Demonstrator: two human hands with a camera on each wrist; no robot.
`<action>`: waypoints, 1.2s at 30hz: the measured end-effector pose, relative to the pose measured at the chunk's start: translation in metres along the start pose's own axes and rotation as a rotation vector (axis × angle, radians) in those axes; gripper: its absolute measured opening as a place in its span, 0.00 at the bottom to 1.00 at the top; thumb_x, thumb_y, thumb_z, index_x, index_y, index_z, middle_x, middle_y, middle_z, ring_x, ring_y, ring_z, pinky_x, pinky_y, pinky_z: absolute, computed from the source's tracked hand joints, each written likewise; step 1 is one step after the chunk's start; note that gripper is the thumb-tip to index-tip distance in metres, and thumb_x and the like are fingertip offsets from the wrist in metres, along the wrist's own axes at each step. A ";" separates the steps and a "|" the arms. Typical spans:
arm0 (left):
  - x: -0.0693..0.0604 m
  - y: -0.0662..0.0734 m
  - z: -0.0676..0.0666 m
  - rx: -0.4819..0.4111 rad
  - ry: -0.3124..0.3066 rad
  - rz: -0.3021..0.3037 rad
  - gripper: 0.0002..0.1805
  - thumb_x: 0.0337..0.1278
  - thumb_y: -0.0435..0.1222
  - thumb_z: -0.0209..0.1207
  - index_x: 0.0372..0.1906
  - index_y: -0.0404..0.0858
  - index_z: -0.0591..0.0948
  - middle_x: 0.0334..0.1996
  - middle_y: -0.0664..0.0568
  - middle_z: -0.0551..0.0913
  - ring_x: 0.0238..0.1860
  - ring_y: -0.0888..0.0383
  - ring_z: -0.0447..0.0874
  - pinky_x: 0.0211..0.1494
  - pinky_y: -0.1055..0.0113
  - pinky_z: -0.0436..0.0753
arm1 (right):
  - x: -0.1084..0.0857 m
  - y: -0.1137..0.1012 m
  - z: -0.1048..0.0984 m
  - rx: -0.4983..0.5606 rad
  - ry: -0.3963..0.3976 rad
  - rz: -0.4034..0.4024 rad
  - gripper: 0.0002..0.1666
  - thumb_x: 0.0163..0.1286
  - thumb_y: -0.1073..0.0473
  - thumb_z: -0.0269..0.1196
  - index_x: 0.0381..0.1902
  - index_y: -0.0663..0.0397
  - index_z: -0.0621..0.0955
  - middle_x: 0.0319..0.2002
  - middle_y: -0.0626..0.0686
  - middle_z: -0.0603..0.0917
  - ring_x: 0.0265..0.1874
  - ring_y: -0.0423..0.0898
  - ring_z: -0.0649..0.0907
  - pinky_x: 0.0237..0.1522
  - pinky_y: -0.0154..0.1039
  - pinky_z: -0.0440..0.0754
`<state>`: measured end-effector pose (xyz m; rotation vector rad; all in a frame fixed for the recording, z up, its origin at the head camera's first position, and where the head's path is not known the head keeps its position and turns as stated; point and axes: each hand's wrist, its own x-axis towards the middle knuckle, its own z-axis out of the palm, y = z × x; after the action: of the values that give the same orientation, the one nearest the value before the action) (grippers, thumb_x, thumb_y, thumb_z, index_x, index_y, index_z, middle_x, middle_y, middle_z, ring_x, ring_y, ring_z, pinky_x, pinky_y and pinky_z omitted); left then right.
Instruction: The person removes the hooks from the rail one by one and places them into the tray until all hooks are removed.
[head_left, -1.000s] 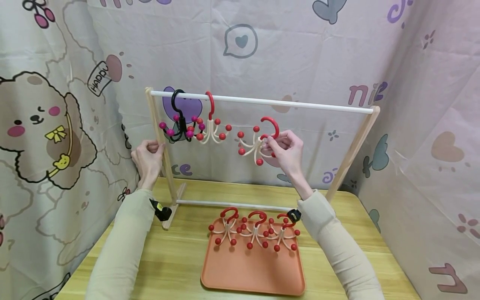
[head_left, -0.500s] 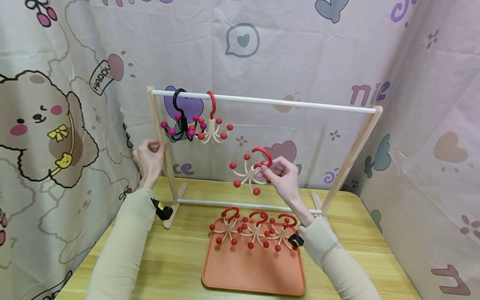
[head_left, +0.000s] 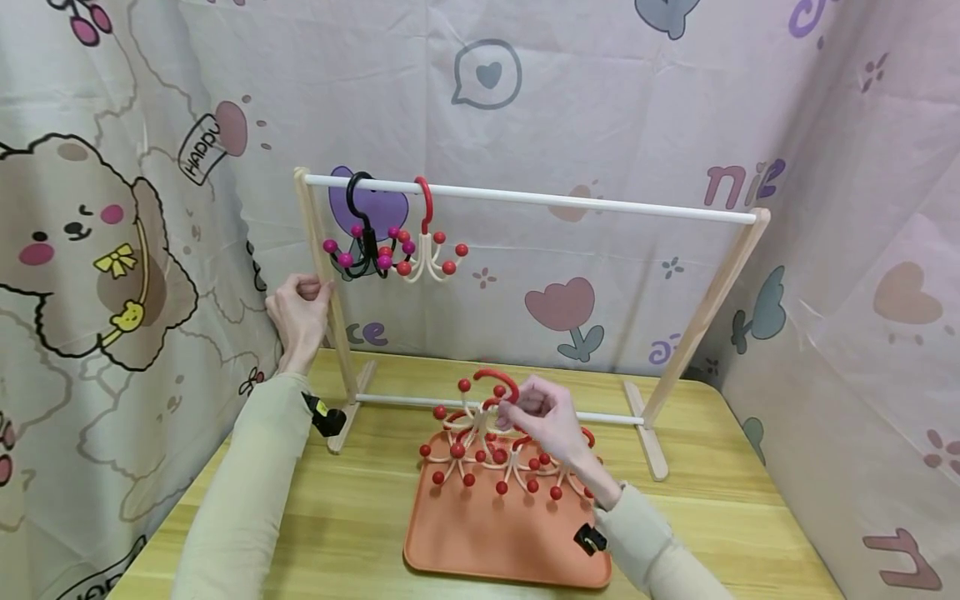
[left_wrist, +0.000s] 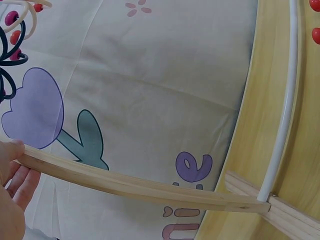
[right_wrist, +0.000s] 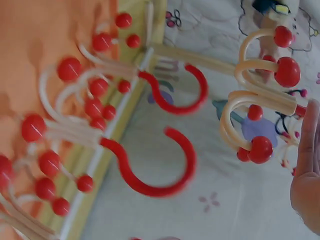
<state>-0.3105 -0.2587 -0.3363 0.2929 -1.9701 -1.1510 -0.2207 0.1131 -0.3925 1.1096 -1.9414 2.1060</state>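
My left hand [head_left: 300, 321] pinches the left wooden post [head_left: 340, 333] of a small hanging rack; the left wrist view shows fingers [left_wrist: 25, 187] at that post. Over the back of an orange tray [head_left: 510, 537], my right hand [head_left: 551, 421] pinches an octopus-like hook hanger [head_left: 480, 419] by the base of its red hook. This hanger has cream curved arms tipped with red balls. Behind and below it, three similar hangers lie on the tray, partly hidden, including a middle one [head_left: 512, 467]. In the right wrist view, the held hanger [right_wrist: 270, 100] is beside my fingers.
From the rack's white top bar [head_left: 600, 202] hang a black hanger [head_left: 369, 246] with magenta balls and a red-hooked cream hanger [head_left: 425, 250], both near the left end. The rack's lower bar [head_left: 615, 418] runs just behind the tray. Printed curtains surround the wooden table [head_left: 720, 500].
My right hand has come down and slightly left with the hanger, from just below the top bar to above the tray's back edge. The left hand stays on the post.
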 end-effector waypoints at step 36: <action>0.000 0.001 -0.001 -0.026 0.013 0.007 0.14 0.61 0.35 0.67 0.46 0.28 0.84 0.42 0.31 0.88 0.53 0.40 0.77 0.69 0.53 0.62 | -0.055 0.076 0.046 -0.011 -0.310 0.264 0.08 0.68 0.66 0.65 0.37 0.69 0.81 0.32 0.74 0.86 0.28 0.40 0.90 0.33 0.54 0.88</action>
<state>-0.3099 -0.2586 -0.3355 0.2792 -1.9420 -1.1666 -0.1978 0.0789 -0.4891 1.3098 -2.3522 2.1487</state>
